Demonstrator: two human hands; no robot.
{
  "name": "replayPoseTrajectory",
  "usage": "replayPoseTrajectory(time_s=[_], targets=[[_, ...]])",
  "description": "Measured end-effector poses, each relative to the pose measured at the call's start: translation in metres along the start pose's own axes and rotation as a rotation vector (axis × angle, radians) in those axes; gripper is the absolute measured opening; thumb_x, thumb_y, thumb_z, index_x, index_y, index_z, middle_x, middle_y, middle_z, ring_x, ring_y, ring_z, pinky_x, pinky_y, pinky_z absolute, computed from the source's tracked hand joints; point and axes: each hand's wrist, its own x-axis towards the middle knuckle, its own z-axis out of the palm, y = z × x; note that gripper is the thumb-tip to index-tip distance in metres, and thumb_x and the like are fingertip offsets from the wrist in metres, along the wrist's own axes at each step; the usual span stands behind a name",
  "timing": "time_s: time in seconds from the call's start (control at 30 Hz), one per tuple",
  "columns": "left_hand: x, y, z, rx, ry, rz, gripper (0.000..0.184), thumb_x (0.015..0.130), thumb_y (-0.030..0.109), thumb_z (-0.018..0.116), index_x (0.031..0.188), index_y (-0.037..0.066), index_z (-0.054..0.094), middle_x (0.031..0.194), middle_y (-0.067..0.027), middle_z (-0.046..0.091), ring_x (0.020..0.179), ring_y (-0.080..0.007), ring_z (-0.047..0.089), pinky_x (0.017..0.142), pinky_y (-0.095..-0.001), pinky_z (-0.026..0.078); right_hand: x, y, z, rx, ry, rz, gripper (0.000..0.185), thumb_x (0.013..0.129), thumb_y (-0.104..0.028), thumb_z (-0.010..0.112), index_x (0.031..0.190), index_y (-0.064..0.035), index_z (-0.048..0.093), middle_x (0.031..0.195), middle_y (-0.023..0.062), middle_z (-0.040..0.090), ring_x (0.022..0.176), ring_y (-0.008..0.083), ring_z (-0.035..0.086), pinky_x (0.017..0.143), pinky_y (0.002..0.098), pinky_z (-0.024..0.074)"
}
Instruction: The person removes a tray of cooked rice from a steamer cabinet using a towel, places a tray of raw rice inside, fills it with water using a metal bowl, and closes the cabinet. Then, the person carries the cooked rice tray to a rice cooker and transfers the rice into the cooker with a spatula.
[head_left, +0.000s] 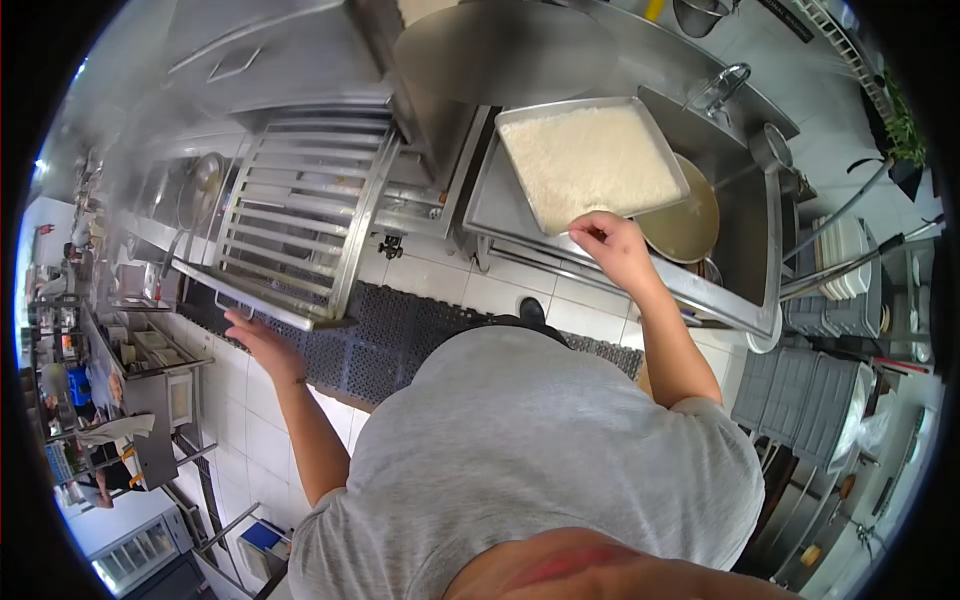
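A rectangular metal tray (686,178), filled with a pale, grainy layer like rice or crumbs (590,160), rests on the steel counter (497,205) and reaches over the sink side. My right hand (615,250) is at the tray's near corner, thumb and fingers closed on its rim. To the left, my left hand (265,345) is raised with its fingers stretched out, holding nothing. It is close to the handle (235,303) of a slatted metal rack (300,205); whether they touch cannot be made out.
A sink (735,230) with a large round pan (695,220) and a tap (722,88) lies right of the tray. A big round metal surface (505,50) is beyond. Black matting (400,335) covers the tiled floor. Grey crates (800,400) stand at the right.
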Motion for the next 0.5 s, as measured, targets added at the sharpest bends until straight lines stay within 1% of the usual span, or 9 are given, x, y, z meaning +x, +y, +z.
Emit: replayPoseTrajectory(time_s=[0.03, 0.07, 0.17, 0.2, 0.3, 0.33, 0.4, 0.43, 0.5], targets=[[0.004, -0.002, 0.004, -0.064, 0.027, -0.034, 0.077, 0.094, 0.059, 0.014, 0.146, 0.003, 0.005, 0.153, -0.0131, 0.007, 0.140, -0.0252, 0.012, 0.114, -0.0357, 0.007, 0.005, 0.014, -0.013, 0.011, 0.029, 0.005, 0.012, 0.082, -0.010, 0.067, 0.089, -0.0001, 0.066, 0.075, 0.0030, 0.063, 0.067, 0.0071, 0.054, 0.062, 0.0222, 0.0448], [0.003, 0.006, 0.014, -0.117, 0.046, -0.047, 0.077, 0.094, 0.060, 0.016, 0.146, 0.003, 0.007, 0.151, -0.0135, 0.016, 0.138, -0.0252, 0.019, 0.113, -0.0360, 0.011, 0.012, 0.028, -0.025, 0.023, 0.054, 0.004, 0.012, 0.082, -0.010, 0.066, 0.089, -0.0001, 0.066, 0.075, 0.0026, 0.063, 0.067, 0.0070, 0.054, 0.062, 0.0220, 0.0447], [0.009, 0.016, 0.012, -0.296, -0.017, -0.169, 0.078, 0.093, 0.061, 0.018, 0.144, 0.002, 0.016, 0.146, -0.0140, 0.027, 0.134, -0.0251, 0.027, 0.111, -0.0363, 0.017, 0.029, 0.059, -0.059, 0.000, 0.110, 0.056, 0.012, 0.082, -0.009, 0.065, 0.089, -0.0002, 0.066, 0.073, 0.0014, 0.062, 0.067, 0.0065, 0.054, 0.062, 0.0212, 0.0444], [0.006, 0.025, 0.020, -0.289, 0.051, -0.202, 0.081, 0.089, 0.068, 0.022, 0.136, 0.001, 0.030, 0.138, -0.0136, 0.039, 0.128, -0.0245, 0.034, 0.108, -0.0371, 0.022, 0.034, 0.062, -0.070, -0.002, 0.115, 0.102, 0.014, 0.080, -0.010, 0.066, 0.089, -0.0001, 0.066, 0.076, 0.0082, 0.066, 0.068, 0.0115, 0.059, 0.065, 0.0248, 0.0476], [0.007, 0.038, 0.033, -0.323, 0.092, -0.272, 0.084, 0.084, 0.074, 0.025, 0.126, 0.002, 0.039, 0.134, -0.0121, 0.043, 0.126, -0.0249, 0.037, 0.107, -0.0377, 0.024, 0.048, 0.074, -0.091, 0.029, 0.127, 0.129, 0.013, 0.081, -0.010, 0.065, 0.089, 0.0005, 0.066, 0.074, 0.0047, 0.064, 0.066, 0.0092, 0.055, 0.064, 0.0236, 0.0461], [0.010, 0.037, 0.036, -0.282, 0.077, -0.302, 0.093, 0.079, 0.080, 0.027, 0.130, 0.002, 0.036, 0.133, -0.0111, 0.044, 0.126, -0.0264, 0.037, 0.107, -0.0383, 0.024, 0.053, 0.078, -0.093, 0.055, 0.111, 0.119, 0.013, 0.082, -0.010, 0.065, 0.089, 0.0006, 0.066, 0.074, 0.0039, 0.063, 0.066, 0.0086, 0.055, 0.063, 0.0232, 0.0456], [0.021, 0.031, 0.045, -0.221, 0.083, -0.323, 0.104, 0.079, 0.080, 0.025, 0.146, 0.004, 0.006, 0.153, -0.0097, 0.015, 0.140, -0.0274, 0.014, 0.111, -0.0391, 0.012, 0.067, 0.081, -0.096, 0.098, 0.075, 0.095, 0.012, 0.083, -0.009, 0.065, 0.089, 0.0009, 0.066, 0.074, 0.0023, 0.063, 0.065, 0.0075, 0.053, 0.063, 0.0224, 0.0447], [0.034, 0.022, 0.040, -0.220, -0.032, -0.323, 0.106, 0.078, 0.081, 0.023, 0.146, 0.003, 0.003, 0.154, -0.0094, 0.006, 0.142, -0.0265, 0.005, 0.112, -0.0419, 0.007, 0.073, 0.077, -0.094, 0.131, 0.050, 0.079, 0.011, 0.083, -0.008, 0.064, 0.089, 0.0009, 0.066, 0.074, 0.0019, 0.062, 0.065, 0.0071, 0.052, 0.062, 0.0221, 0.0444], [0.050, 0.025, 0.072, -0.153, -0.092, -0.292, 0.107, 0.077, 0.082, 0.021, 0.146, 0.002, 0.003, 0.154, -0.0123, 0.004, 0.142, -0.0276, -0.003, 0.111, -0.0485, -0.002, 0.082, 0.065, -0.092, 0.197, 0.018, 0.050, 0.011, 0.084, -0.008, 0.064, 0.089, 0.0010, 0.066, 0.073, 0.0011, 0.062, 0.065, 0.0064, 0.051, 0.062, 0.0215, 0.0439]])
